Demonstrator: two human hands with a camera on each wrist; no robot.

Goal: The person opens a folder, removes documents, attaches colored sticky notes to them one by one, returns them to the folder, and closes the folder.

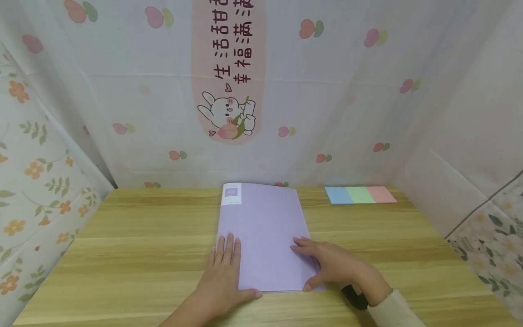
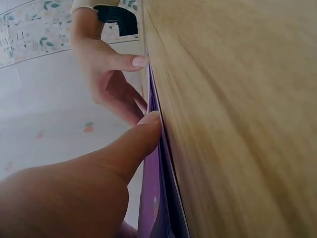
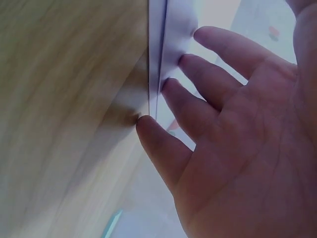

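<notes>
While the purple folder [image 1: 265, 227] lies flat on the wooden table [image 1: 122, 254], with its long axis running away from the person, the two hands are placed at its opposite long sides, both toward its near end. The left hand [image 1: 219, 277] rests at the left side; its fingers are straight and slightly apart, some on the cover and the smallest one just outside the edge, and its thumb reaches sideways to the near short edge. In the left wrist view, the layers of the folder are a little parted beside this thumb. From the right hand [image 1: 333, 262], the folder lies to the left, directly under the fingertips. Its fingers are slightly bent and, in the right wrist view, spread from each other, with the smallest fingertip at the table; the thumb is at the near right corner. I cannot tell if this thumb presses there, but the fingers are not clamped around the folder. The important relation, in my judgement, is that the right long edge, where layers also show, is nearest to the right hand, while the white label [image 1: 231, 194] is at the far left corner. Well beyond the right hand lie the coloured paper strips [image 1: 360, 195].
</notes>
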